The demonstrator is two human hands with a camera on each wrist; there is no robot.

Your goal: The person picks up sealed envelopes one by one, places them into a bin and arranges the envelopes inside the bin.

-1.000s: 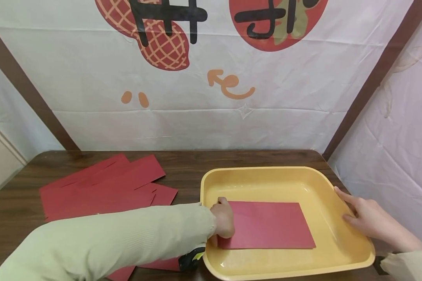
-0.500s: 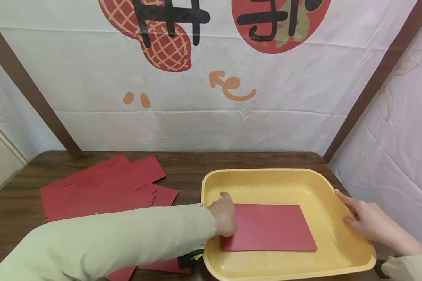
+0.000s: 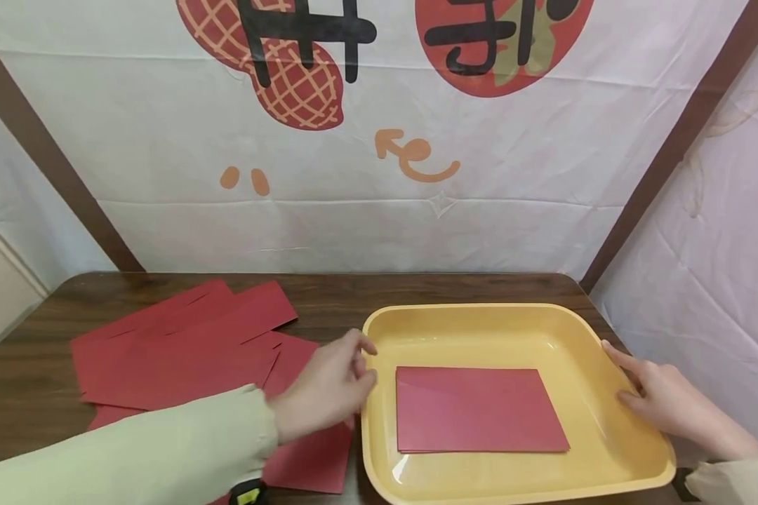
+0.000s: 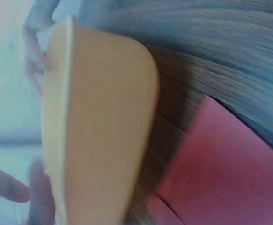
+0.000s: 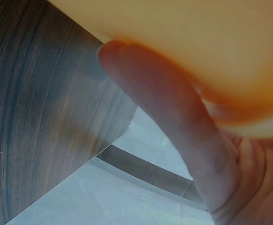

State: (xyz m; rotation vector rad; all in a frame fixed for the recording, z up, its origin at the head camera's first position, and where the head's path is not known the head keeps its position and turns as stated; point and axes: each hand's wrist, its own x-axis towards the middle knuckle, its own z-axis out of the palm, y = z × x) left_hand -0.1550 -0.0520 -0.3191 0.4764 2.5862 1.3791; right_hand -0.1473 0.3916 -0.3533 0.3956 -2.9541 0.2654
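Note:
My left hand (image 3: pixel 325 384) is just beside the left rim of a yellow tray (image 3: pixel 474 337), fingers loosely bent and holding nothing. Its blurred fingertips (image 4: pixel 41 201) show near the tray's rim in the left wrist view. Inside the tray lies a small, neatly squared stack of red paper rectangles (image 3: pixel 480 410). My right hand (image 3: pixel 663 396) grips the tray's right rim, with the thumb on the inner side of the wall. A finger (image 5: pixel 159 89) presses against the tray's outer side in the right wrist view. Loose red paper rectangles (image 3: pixel 183 358) overlap on the table to the left, partly under my left forearm.
The dark wood-grain table (image 3: pixel 328 294) ends at a white printed cloth (image 3: pixel 354 231) behind it. Another pale cloth (image 3: pixel 720 231) hangs close on the right, near my right hand. The loose red pieces reach almost to the tray's left side.
My left hand has left the red stack in the tray and moved left over the rim, baring the stack's left edge. The right hand keeps its hold, and the tray stays put.

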